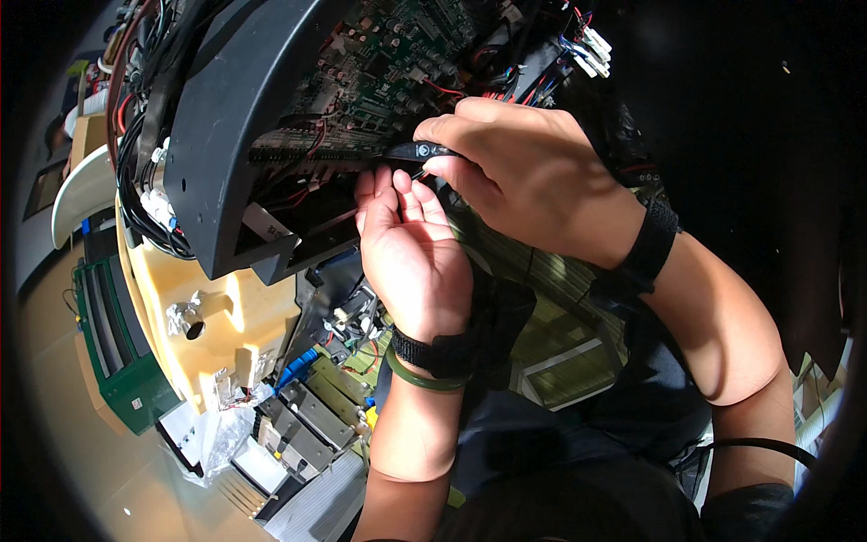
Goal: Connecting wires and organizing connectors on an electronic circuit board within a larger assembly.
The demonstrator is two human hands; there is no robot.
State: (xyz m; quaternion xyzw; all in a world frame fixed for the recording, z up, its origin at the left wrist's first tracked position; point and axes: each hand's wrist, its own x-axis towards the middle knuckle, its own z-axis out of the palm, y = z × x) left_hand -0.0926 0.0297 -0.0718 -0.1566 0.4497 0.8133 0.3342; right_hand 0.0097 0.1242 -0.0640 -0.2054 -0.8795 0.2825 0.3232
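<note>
Black tweezers [423, 151] with a round white mark are pinched between the thumb and fingers of my right hand [533, 172]. They point left toward the lower edge of a green circuit board [384, 77], which is mounted inside a dark metal housing [248, 99]. Just below them, my left hand [415, 248] is turned palm up, its fingertips gathered at the housing's opening. Its thumb and index finger press together; whatever lies between them is hidden. Thin wires show beside the fingertips, and a row of dark connectors [302, 154] runs along the board's edge.
Black cables [149, 181] hang down the housing's left side. White plugs on loose wires [591, 52] dangle at the upper right. Below stand a cream-coloured panel [217, 316], a green case [131, 388] and grey metal parts [307, 415]. A cord [768, 444] crosses my right arm.
</note>
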